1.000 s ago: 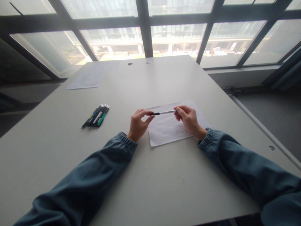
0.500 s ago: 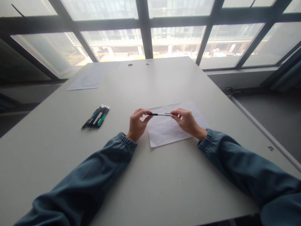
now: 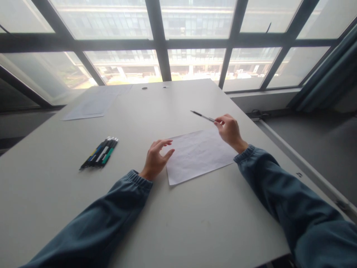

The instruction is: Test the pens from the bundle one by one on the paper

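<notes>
My right hand (image 3: 230,131) pinches a slim pen (image 3: 205,117) near one end and holds it raised over the far right part of a white sheet of paper (image 3: 195,160). The pen has a dark front section and a pale barrel, and its dark end points to the far left. My left hand (image 3: 156,158) is at the sheet's left edge, thumb and fingers apart, with nothing between them. To the left of it, a row of several pens (image 3: 99,153) lies side by side, mostly black with yellow, blue, white and green parts.
The white table (image 3: 178,223) reaches to a large window with dark frames (image 3: 158,44). More paper sheets (image 3: 86,108) lie at its far left. Two small round fittings sit near the far edge. A blue-grey curtain (image 3: 326,82) hangs on the right.
My left hand has let go of the pen and drawn back left. My right hand has lifted the pen away to the right and tilted it. The camera view has shifted.
</notes>
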`<state>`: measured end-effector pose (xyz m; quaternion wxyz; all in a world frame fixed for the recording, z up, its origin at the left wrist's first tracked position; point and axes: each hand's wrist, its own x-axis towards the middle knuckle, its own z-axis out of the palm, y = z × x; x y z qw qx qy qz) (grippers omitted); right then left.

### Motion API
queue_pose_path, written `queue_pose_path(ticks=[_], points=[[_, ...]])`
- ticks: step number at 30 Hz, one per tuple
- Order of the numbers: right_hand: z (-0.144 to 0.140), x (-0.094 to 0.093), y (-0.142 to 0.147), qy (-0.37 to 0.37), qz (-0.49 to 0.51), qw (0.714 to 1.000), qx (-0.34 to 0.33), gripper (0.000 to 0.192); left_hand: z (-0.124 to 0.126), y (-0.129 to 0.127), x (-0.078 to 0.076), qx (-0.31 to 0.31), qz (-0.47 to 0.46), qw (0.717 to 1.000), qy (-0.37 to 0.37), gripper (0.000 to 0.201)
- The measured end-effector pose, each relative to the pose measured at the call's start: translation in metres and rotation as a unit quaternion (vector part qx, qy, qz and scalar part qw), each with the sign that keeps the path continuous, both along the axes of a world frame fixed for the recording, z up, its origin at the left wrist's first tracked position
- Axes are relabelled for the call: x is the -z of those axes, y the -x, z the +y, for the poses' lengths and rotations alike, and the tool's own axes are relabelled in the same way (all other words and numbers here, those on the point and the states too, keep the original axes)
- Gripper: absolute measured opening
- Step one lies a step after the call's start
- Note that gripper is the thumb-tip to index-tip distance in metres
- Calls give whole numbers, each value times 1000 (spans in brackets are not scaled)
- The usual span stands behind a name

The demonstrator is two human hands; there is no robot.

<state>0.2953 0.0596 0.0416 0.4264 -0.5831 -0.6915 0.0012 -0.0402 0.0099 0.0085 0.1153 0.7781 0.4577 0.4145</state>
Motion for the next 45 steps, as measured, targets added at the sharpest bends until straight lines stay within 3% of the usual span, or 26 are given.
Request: queue_pose_path(ticks=[4, 9, 15, 29, 45], points=[[31, 11, -61, 34, 27, 983, 176, 23, 2, 0, 6, 64, 125, 990, 16, 34], [44, 38, -94, 167, 18, 945, 281, 27, 2, 1, 7, 96, 195, 975, 40, 32], [58, 50, -97, 181, 4, 936, 303, 24, 4, 3, 6, 100, 195, 975, 41, 30], [90, 50, -103, 205, -4, 927, 316, 27, 8, 6, 12, 99, 199, 974, 32, 31], [90, 52, -105, 206, -1, 926, 316, 29, 9, 7, 13, 103, 183, 977, 25, 30]])
